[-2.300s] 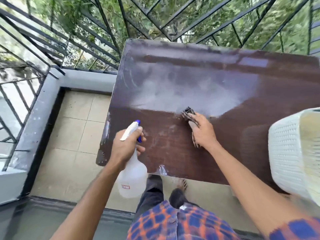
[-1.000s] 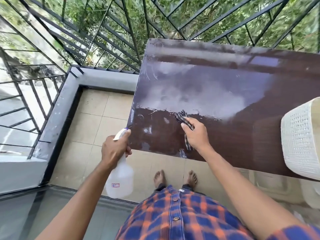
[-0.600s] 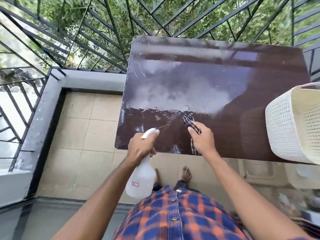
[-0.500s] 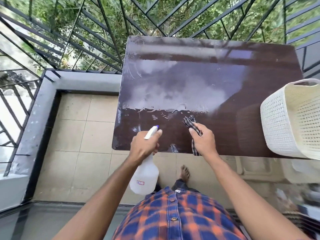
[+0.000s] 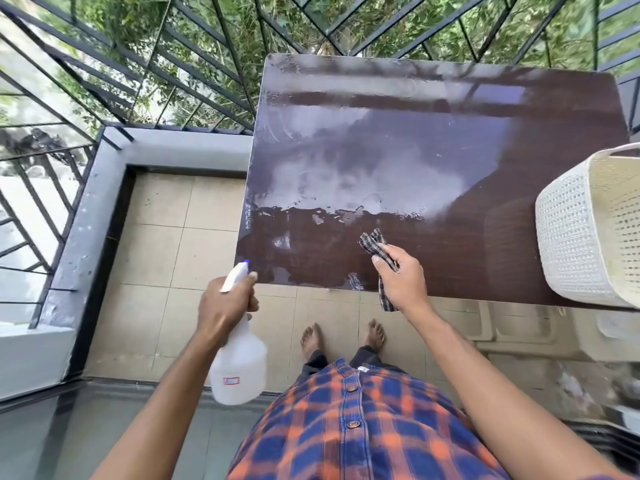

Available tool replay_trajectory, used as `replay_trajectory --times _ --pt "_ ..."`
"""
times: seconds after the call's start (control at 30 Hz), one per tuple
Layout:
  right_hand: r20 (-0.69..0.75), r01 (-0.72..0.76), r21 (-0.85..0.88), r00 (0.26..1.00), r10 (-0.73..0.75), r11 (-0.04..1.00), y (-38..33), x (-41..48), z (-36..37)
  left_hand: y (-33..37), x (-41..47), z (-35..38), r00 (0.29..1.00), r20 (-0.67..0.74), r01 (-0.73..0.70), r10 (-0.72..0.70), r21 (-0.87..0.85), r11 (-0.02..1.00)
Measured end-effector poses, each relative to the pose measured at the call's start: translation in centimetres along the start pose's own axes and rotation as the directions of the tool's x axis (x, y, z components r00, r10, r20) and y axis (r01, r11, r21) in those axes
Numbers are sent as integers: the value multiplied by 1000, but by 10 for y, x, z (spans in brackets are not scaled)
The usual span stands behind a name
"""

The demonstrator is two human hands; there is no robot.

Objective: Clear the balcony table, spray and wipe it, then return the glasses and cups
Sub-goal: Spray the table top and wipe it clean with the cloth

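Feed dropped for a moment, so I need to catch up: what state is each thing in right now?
Table: wet film across the middle, no cups or glasses on it.
Spray bottle: upright, gripped by left hand, nozzle toward the table.
Cloth: bunched, gripped by right hand above the near edge.
Basket: upright on the table's right end, contents unseen.

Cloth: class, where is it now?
Head view: the cloth is gripped in the right hand, over the near edge of the table, left of the basket.

I see beige floor tiles (image 5: 166, 244) edged by a grey parapet (image 5: 173, 150). Black railing (image 5: 180, 128) above it — green foliage (image 5: 114, 12) beyond, in daylight.
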State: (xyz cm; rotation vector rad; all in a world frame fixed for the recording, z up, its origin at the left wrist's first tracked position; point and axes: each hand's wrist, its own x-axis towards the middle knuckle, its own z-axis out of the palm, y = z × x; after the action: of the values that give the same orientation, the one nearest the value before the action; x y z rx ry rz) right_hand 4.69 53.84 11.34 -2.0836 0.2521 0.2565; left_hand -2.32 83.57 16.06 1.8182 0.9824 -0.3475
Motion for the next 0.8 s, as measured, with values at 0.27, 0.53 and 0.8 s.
replay_trajectory --times 0.27,0.53,0.8 --pt "94 67 -7 993 -66 998 -14 -1 22 -15 -11 -20 998 -69 15 -14 27 1000" --pt "93 83 -5 992 -82 997 -9 -1 14 1 -30 33 974 214 74 -78 28 997" --pt "5 9 26 1000 -9 1000 13 -1 -18 18 -49 82 942 335 -25 -20 128 991"
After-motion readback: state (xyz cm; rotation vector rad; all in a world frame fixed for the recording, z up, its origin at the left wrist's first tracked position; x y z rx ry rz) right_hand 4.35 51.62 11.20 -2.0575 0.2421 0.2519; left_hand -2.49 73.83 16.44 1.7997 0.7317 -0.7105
